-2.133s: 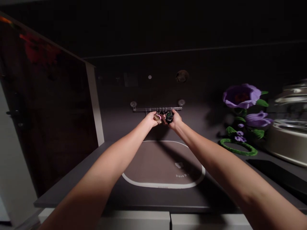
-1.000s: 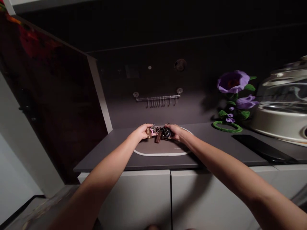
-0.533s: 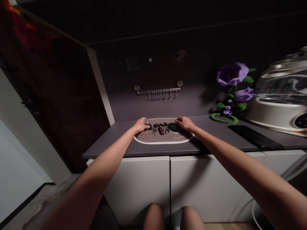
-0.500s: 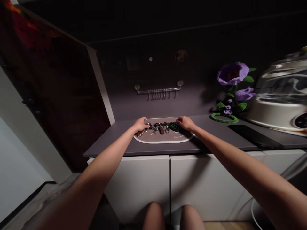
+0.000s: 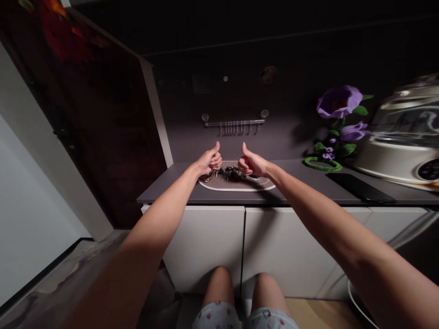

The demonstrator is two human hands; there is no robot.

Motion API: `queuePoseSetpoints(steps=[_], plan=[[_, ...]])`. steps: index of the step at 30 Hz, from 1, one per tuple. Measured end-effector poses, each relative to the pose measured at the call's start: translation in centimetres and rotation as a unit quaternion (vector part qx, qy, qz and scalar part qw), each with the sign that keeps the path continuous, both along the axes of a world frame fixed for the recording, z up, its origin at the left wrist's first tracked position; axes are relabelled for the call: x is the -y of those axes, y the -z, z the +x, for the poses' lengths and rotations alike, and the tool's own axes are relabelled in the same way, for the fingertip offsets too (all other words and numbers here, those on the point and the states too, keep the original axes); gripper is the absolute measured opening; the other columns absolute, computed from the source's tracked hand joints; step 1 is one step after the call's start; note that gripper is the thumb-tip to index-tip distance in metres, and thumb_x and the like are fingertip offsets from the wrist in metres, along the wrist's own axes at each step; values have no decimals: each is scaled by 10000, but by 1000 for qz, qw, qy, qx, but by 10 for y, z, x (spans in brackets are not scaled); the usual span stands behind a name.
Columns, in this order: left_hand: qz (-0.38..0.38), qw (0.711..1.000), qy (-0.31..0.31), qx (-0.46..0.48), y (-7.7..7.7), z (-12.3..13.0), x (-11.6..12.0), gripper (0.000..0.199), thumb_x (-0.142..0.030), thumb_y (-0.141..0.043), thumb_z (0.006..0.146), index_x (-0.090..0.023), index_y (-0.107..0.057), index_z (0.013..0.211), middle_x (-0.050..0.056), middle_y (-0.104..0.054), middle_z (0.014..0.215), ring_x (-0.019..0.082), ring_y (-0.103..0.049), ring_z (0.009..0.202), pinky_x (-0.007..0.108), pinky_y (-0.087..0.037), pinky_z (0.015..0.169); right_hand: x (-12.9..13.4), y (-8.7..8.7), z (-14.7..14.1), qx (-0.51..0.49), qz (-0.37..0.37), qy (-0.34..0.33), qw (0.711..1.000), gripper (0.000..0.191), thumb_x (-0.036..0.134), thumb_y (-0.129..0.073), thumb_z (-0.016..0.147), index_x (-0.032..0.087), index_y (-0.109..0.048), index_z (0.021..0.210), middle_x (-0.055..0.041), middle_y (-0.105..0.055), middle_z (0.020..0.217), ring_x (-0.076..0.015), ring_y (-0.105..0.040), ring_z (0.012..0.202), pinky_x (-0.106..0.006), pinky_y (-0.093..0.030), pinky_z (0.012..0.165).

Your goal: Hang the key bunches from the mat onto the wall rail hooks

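Observation:
My left hand (image 5: 210, 161) is raised above the left part of an oval mat (image 5: 236, 186), its fingers curled into a fist and its thumb pointing up. My right hand (image 5: 253, 162) makes the same thumbs-up shape over the mat's right part. Neither fist shows anything in it. A bunch of keys (image 5: 229, 173) with key rings and small fobs lies on the brownish, white-rimmed mat between and behind the hands. Both hands partly cover the bunch, so its two ends are hard to see.
On the right of the dark counter (image 5: 171, 192) lie a black phone-like slab (image 5: 360, 187), purple fabric flowers (image 5: 339, 103) with a green ring base, and a cream appliance (image 5: 398, 155) with a clear upper part. A clear hook rail (image 5: 235, 123) hangs on the wall.
Both hands have let go of the ends of the key bunch, lifted off the mat and closed into thumbs-up fists. The keys stay on the mat. The camera view has shifted slightly.

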State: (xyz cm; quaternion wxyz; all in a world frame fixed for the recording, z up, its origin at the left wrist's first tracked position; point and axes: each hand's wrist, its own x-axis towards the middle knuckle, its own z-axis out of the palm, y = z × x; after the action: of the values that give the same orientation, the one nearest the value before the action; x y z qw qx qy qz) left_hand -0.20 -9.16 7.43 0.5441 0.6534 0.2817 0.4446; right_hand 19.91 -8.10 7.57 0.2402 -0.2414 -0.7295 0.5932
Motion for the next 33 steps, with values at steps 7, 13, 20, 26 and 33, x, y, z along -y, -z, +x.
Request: queuePoseSetpoints(steps=[7, 13, 20, 26, 33], plan=[[-163, 979, 72, 100, 50, 3, 2, 671, -777, -251, 667, -188, -178, 353, -49, -148, 299, 44, -183, 278, 199, -109, 328, -7, 47, 9, -127, -161, -41, 978, 659, 787, -83, 684, 203, -190, 398, 59, -155, 320, -42, -144, 301, -183, -151, 294], [-178, 972, 65, 142, 59, 0, 1, 666, -763, -279, 675, -187, -160, 363, -45, -165, 290, 46, -195, 272, 191, -118, 316, -8, 57, 13, -177, -179, -39, 967, 666, 785, -144, 691, 197, -198, 384, 59, -168, 314, -34, -144, 297, -175, -153, 293], [-177, 974, 76, 116, 55, 1, 1, 656, -758, -297, 674, -184, -178, 380, -54, -162, 303, 45, -200, 280, 187, -130, 321, -5, 52, 9, -149, -178, -8, 973, 657, 786, -142, 691, 198, -171, 397, 64, -150, 323, -35, -143, 296, -174, -125, 296], [-82, 992, 30, 88, 33, -5, -7, 457, -562, -512, 735, -151, -441, 548, -67, -290, 378, 38, -257, 336, 176, -188, 368, -6, 32, -16, -169, -86, 140, 972, 610, 740, -311, 710, 181, -300, 466, 59, -269, 374, -38, -201, 330, -172, -130, 324], [100, 973, -200, -53, 10, -25, -41, 201, -310, -620, 710, -131, -531, 696, -35, -495, 543, 41, -405, 453, 189, -295, 466, -37, 17, -62, -121, 95, 294, 943, 275, 435, -559, 744, 165, -508, 720, 50, -461, 466, -55, -380, 401, -174, -296, 410]])
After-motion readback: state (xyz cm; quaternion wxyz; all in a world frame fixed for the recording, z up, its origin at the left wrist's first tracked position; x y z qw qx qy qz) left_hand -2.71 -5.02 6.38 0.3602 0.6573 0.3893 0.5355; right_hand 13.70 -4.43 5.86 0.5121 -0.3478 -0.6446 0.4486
